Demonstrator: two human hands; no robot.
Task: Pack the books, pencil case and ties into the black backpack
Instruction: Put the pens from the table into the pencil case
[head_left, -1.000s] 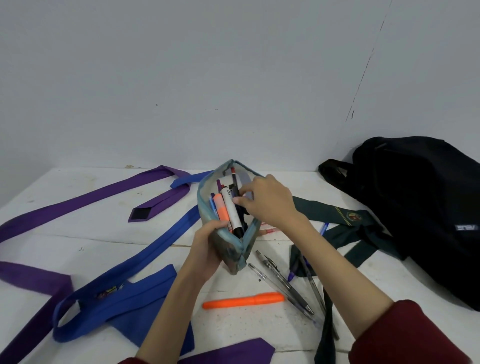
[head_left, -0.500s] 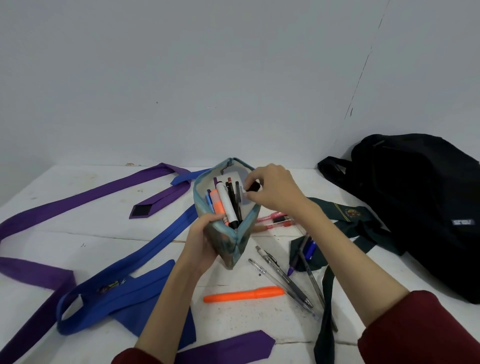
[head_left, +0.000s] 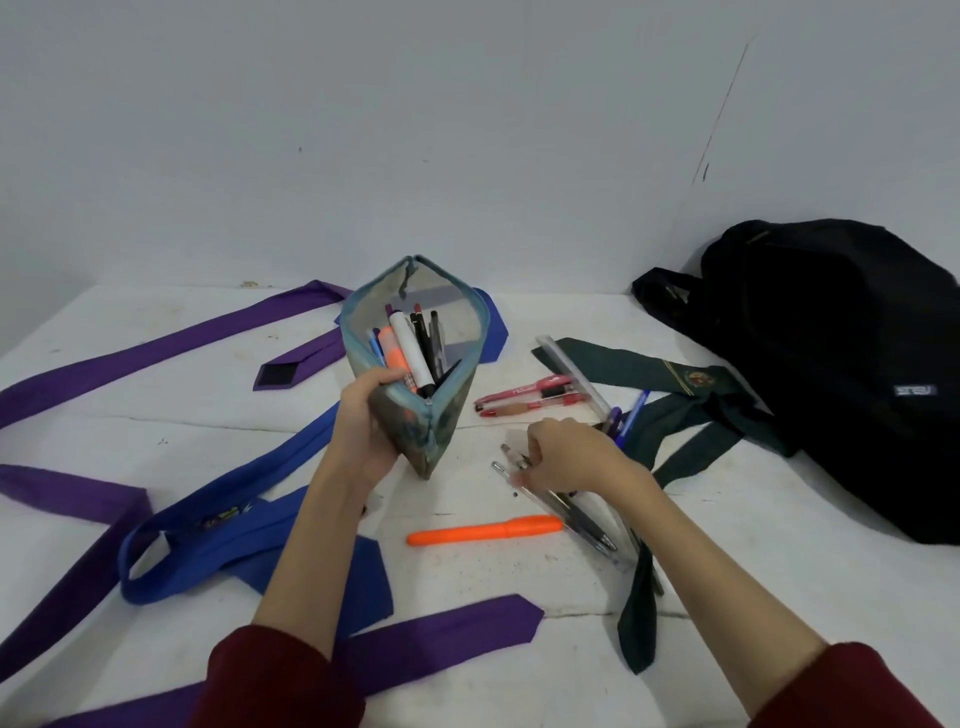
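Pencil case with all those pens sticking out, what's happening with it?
A person is filling it up. Their left hand holds the open pencil case upright, with markers and pens already inside. Their right hand is down on the white table, fingers on a bunch of clear pens. An orange highlighter and red pens lie loose. The ties lie spread out, and the black backpack sits at the right.

One pencil case (head_left: 415, 364), one black backpack (head_left: 831, 364), two red pens (head_left: 524, 397), one orange highlighter (head_left: 483, 531).

black backpack (head_left: 831, 353), purple tie (head_left: 156, 353), orange highlighter (head_left: 483, 531)
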